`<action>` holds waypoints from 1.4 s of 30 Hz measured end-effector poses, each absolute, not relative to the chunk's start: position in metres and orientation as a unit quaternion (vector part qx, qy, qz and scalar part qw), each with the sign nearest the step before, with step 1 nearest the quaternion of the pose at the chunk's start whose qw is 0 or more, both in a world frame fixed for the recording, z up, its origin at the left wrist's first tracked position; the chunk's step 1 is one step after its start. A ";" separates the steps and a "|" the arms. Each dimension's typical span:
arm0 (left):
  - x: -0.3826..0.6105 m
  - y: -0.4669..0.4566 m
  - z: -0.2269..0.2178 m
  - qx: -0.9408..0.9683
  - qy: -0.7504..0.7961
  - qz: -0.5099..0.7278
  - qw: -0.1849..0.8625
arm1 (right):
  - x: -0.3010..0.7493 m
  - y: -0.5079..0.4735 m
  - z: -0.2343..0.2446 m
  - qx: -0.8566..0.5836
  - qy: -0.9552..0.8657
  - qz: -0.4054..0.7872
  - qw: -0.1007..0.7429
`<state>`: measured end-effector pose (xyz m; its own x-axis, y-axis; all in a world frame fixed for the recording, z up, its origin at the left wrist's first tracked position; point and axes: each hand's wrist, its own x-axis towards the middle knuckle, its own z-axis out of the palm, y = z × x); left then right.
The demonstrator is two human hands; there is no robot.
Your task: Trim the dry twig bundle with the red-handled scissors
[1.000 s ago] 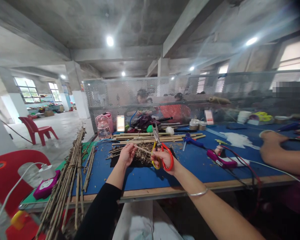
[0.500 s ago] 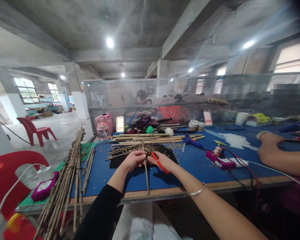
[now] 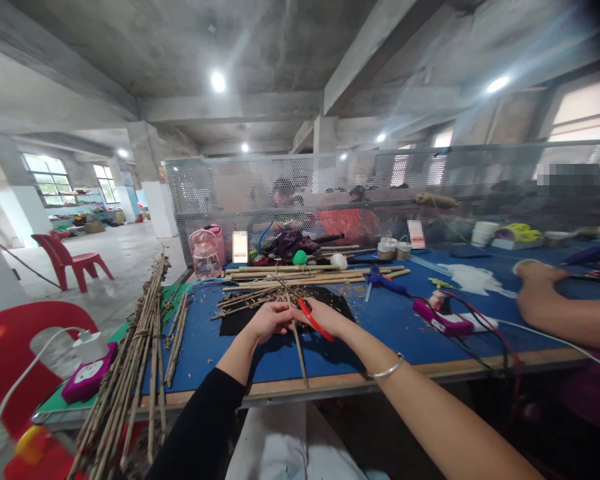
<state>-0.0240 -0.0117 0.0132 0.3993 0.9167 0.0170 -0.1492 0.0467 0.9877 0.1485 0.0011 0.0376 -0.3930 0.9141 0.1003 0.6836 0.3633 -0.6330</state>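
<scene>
Between the fingers of my left hand [image 3: 271,320] is a thin brown stick [image 3: 299,353], its near end slanting down toward the table's front edge. Red-handled scissors [image 3: 316,321] are in my right hand [image 3: 325,315], which is closed around them; their blades lie close to the stick's upper part and are hard to make out. The fingertips of both hands nearly meet at the stick. Under and behind the hands lies a black cloth [image 3: 235,323] strewn with brown scraps and short twigs [image 3: 235,307].
On the left a big bundle of sticks [image 3: 137,347] overhangs the table edge, near a purple power strip [image 3: 87,373]. Longer poles [image 3: 310,275] lie at the back. To the right are a blue glue gun [image 3: 387,283], another purple power strip [image 3: 443,320] and another person's arm [image 3: 560,307].
The stick's near end has swung slightly right. My right hand and the scissors have shifted a little up and left, closer to my left hand's fingers.
</scene>
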 end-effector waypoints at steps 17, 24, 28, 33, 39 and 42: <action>-0.024 -0.009 0.009 0.539 0.369 0.420 0.630 | 0.149 -0.004 0.038 -0.546 -0.782 0.209 0.218; -0.023 -0.006 0.007 0.539 0.380 0.410 0.631 | 0.149 -0.001 0.036 -0.556 -0.782 0.210 0.190; -0.022 -0.007 0.005 0.546 0.388 0.399 0.626 | 0.151 0.001 0.031 -0.565 -0.776 0.214 0.179; -0.022 -0.008 0.006 0.555 0.381 0.394 0.626 | 0.153 0.008 0.028 -0.587 -0.779 0.172 0.139; -0.023 -0.010 0.009 0.536 0.359 0.398 0.652 | 0.156 0.010 0.031 -0.578 -0.790 0.160 0.124; -0.022 -0.012 0.010 0.536 0.360 0.397 0.652 | 0.153 0.006 0.034 -0.566 -0.793 0.186 0.129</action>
